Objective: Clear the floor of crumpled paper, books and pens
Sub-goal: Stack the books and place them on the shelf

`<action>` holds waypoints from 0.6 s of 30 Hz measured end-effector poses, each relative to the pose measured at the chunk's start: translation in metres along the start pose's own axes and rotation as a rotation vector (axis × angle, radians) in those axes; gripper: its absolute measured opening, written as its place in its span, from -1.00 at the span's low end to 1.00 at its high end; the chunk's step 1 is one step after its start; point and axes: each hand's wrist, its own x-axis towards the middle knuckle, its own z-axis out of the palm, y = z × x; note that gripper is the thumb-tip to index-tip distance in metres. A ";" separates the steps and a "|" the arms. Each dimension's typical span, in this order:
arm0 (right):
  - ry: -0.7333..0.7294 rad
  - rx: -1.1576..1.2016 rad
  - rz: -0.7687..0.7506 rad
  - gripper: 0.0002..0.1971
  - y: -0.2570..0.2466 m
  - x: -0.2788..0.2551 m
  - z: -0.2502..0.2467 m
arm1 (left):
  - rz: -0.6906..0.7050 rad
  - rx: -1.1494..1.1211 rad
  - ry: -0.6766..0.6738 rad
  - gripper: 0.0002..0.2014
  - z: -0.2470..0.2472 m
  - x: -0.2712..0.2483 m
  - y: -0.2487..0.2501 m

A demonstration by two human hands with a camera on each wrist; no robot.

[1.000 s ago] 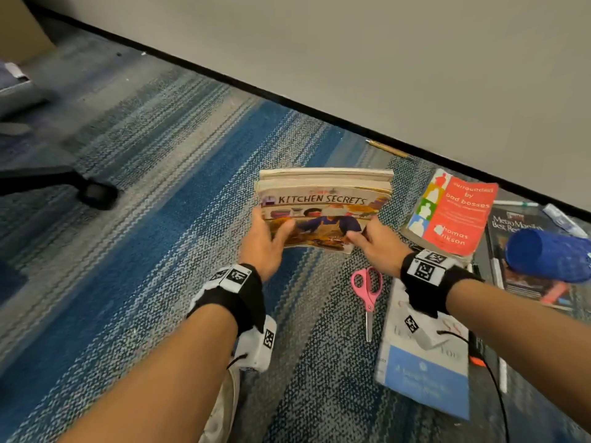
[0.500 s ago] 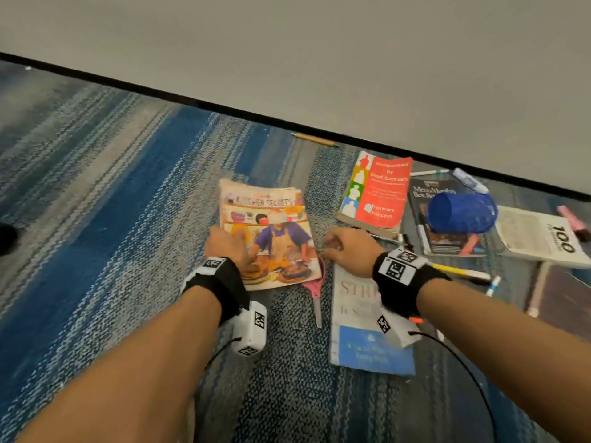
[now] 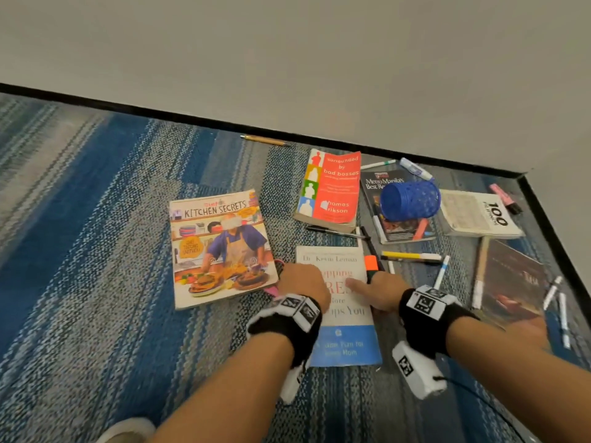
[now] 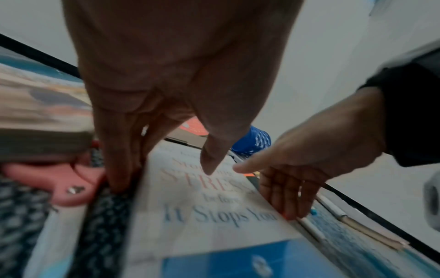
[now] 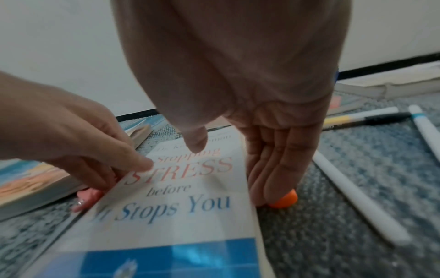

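Observation:
A white and blue book titled Stopping Stress (image 3: 339, 311) lies flat on the carpet. My left hand (image 3: 303, 282) stands at its left edge, fingers (image 4: 119, 169) straight down to the carpet, thumb hovering over the cover. My right hand (image 3: 374, 289) mirrors it at the right edge, straight fingers (image 5: 273, 169) against the book's side beside an orange highlighter (image 5: 284, 201). Neither hand holds the book. The Kitchen Secrets book (image 3: 220, 247) lies flat to the left, partly covering pink scissors (image 4: 59, 180).
A red book (image 3: 332, 190), a dark book with a blue mesh cup (image 3: 409, 199) on it, a "100" book (image 3: 479, 215) and a brown book (image 3: 511, 282) lie to the right. Several pens and markers (image 3: 412, 255) are scattered among them. A pencil (image 3: 265, 140) lies by the wall.
The Kitchen Secrets book went from upright in both hands to flat on the carpet. Both hands let go of it and moved right to the edges of the Stress book.

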 end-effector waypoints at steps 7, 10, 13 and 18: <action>0.057 0.061 0.003 -0.30 -0.001 0.002 -0.016 | -0.055 -0.630 0.103 -0.63 -0.011 -0.005 0.010; 0.234 0.017 -0.022 -0.32 -0.008 0.006 -0.048 | -0.014 -0.762 0.227 -0.75 -0.034 -0.008 0.007; 0.450 0.149 0.022 -0.33 -0.027 0.024 -0.079 | -0.058 -1.067 0.336 -0.82 -0.058 -0.003 -0.019; 0.542 0.277 0.010 -0.39 -0.055 0.070 -0.089 | -0.267 -1.288 0.604 -0.81 -0.075 0.001 -0.088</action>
